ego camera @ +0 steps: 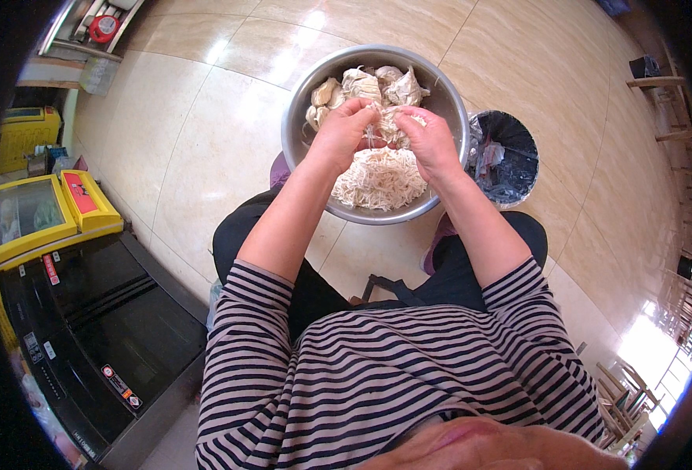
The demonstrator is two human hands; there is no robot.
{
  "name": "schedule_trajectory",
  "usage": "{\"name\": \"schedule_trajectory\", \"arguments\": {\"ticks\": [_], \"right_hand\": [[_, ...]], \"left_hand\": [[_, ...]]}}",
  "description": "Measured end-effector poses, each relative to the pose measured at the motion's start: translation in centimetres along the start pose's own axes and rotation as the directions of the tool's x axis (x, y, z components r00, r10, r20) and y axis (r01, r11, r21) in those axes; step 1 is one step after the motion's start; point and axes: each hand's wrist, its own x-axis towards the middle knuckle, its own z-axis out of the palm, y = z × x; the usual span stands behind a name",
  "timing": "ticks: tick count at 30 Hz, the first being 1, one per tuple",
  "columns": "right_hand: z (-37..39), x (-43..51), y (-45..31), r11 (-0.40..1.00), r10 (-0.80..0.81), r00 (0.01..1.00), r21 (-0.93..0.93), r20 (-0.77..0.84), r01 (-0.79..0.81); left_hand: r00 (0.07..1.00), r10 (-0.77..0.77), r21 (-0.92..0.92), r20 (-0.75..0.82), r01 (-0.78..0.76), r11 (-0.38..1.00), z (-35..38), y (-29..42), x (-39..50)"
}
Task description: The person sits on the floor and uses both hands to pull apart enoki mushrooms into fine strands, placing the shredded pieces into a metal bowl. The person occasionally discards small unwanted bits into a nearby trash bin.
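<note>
A large round steel basin [375, 218] stands on the floor between my knees. Several pale lumps that look like mushroom clusters or cooked meat [361, 85] lie in its far half. A heap of thin pale shreds [381, 181] fills the near side. Above the basin, my left hand [346, 129] pinches a stringy piece of the pale food [374, 120]. My right hand [428, 138], close beside it, has its fingers on a shredded clump [394, 130]. Some fingertips are hidden behind the food.
Right of the basin stands a bin lined with a dark bag [513, 170], holding some litter. A black appliance [105, 329] and a yellow chest freezer with a glass lid [25, 214] stand at the left. Wooden stools or chairs [622, 393] line the right edge.
</note>
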Motion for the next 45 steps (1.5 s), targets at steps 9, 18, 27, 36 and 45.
{"name": "schedule_trajectory", "arguments": {"ticks": [9,18,27,36,45], "right_hand": [[0.2,-0.1,0.0,1.0,-0.025,1.0,0.015,-0.004,0.025],[-0.1,-0.3,-0.1,0.973,0.107,0.992,0.199,0.071,-0.119],[0.1,-0.5,-1.0,0.919,0.165,0.984,0.354,0.059,-0.175],[0.4,-0.5,-0.6,0.953,0.119,0.992,0.274,0.049,-0.128],[0.3,-0.4,-0.3,0.944,0.117,0.991,0.303,0.063,-0.131]], "left_hand": [[1.0,0.003,-0.012,0.017,-0.003,1.0,0.1,-0.3,0.0],[0.996,-0.006,-0.122,0.091,0.017,0.992,0.0,-0.3,0.0],[0.996,0.051,-0.141,0.071,-0.04,0.989,0.0,-0.6,0.2],[0.996,0.073,-0.203,0.051,-0.061,0.977,-0.1,-0.7,0.2],[0.996,0.08,-0.191,0.027,-0.073,0.979,0.2,-0.8,0.1]]}}
